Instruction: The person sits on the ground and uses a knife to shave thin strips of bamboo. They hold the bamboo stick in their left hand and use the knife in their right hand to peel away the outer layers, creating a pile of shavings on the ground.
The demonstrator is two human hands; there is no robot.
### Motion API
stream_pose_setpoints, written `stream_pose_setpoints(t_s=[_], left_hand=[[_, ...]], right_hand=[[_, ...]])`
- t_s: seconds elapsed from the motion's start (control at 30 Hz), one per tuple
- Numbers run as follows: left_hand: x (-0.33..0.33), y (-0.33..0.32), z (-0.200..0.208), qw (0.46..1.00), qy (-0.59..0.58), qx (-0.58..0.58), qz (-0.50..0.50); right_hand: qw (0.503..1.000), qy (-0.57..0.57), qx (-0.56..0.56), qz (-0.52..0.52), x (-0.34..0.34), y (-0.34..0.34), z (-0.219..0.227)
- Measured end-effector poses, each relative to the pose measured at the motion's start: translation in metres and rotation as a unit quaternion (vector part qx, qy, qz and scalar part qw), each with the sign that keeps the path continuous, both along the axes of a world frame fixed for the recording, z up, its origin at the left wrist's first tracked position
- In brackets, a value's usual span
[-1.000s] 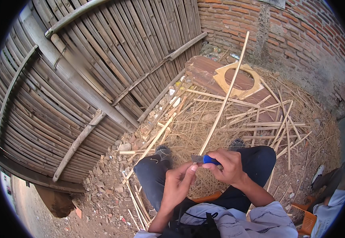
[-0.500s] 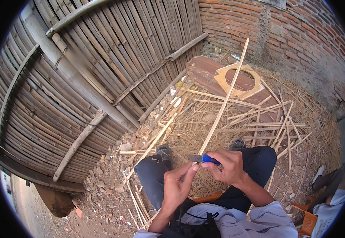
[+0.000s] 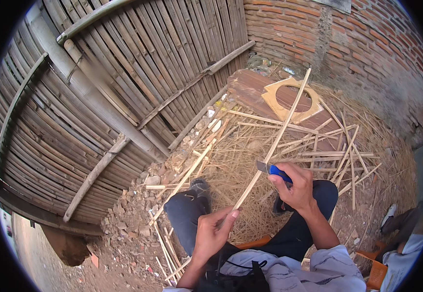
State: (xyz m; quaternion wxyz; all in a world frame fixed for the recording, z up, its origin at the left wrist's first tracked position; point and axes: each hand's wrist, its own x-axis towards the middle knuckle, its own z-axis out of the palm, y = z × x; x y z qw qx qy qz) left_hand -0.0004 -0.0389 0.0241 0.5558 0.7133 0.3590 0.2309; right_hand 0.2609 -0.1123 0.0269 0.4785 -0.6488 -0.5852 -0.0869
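Observation:
A long, pale bamboo strip slants away from me, up and to the right. Its near end is pinched between the thumb and fingers of my left hand, close to my left knee. Farther along, my right hand is wrapped around the blue handle of a knife. The knife's short, dark blade lies across the strip, touching it about midway along. Beyond that, the strip's far end passes in front of a yellowish board with a round hole.
Split bamboo strips lie crossed over straw and shavings ahead. A bamboo-slat wall stands left, a brick wall behind. A reddish-brown plank lies at the back. Another person's leg and an orange stool show at right.
My right hand and the knife have moved up and away along the strip, apart from my left hand. The strip has shifted toward me, its far end now lower.

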Motion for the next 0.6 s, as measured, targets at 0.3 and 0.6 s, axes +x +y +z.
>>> stream_pose_setpoints(t_s=[0.3,0.6], left_hand=[[0.003,0.004,-0.016,0.997,-0.069,0.041,-0.004],[0.020,0.000,0.003,0.993,-0.092,0.068,0.042]], right_hand=[[0.999,0.012,-0.024,0.031,-0.009,-0.006,-0.002],[0.994,0.038,-0.025,0.095,-0.050,-0.007,-0.024]])
